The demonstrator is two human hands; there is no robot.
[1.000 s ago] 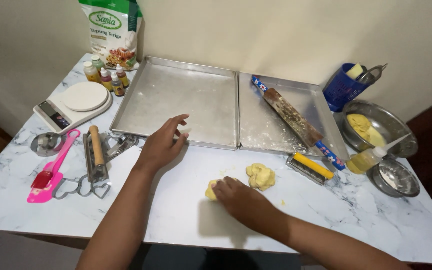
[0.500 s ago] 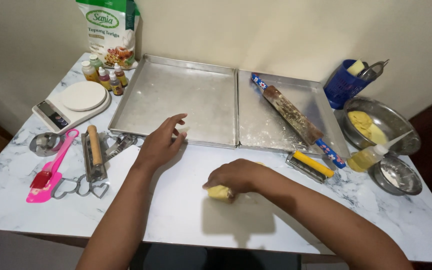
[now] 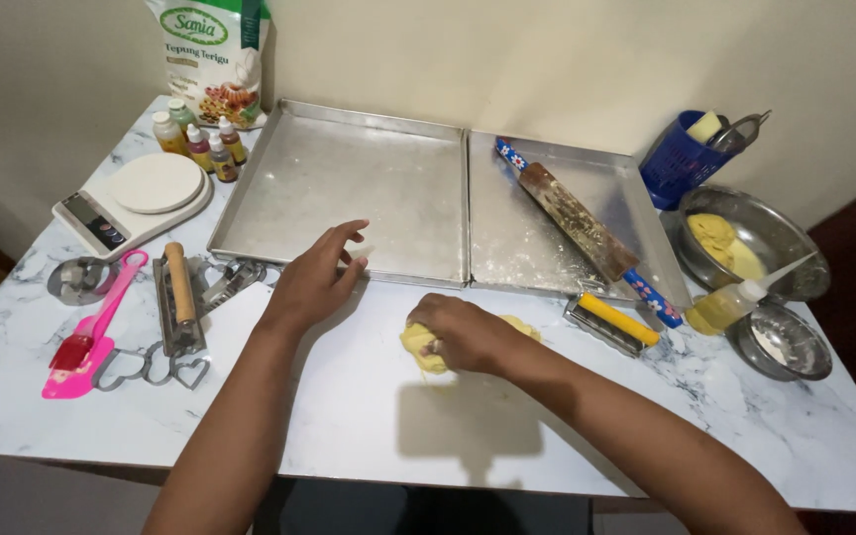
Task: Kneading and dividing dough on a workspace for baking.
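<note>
My right hand [image 3: 463, 332] is curled over a lump of yellow dough [image 3: 416, 344] on the white marble table [image 3: 349, 416], fingers closed on it. Only the dough's edges show on either side of the hand. My left hand [image 3: 314, 277] rests with fingers spread on the table, just in front of the left metal tray [image 3: 349, 178], holding nothing.
A floury rolling pin [image 3: 577, 220] lies in the right tray [image 3: 636, 188]. At the right are a bowl with more dough [image 3: 745, 238], a small flour bowl [image 3: 783, 342], a squeeze bottle [image 3: 735, 302] and a yellow-handled tool [image 3: 616, 322]. At the left are a scale [image 3: 136, 198], a pink spatula [image 3: 91, 327] and heart cutters [image 3: 151, 369].
My right hand has slid from the smaller dough piece over toward the larger one and now covers both as one lump. My left hand has hardly moved.
</note>
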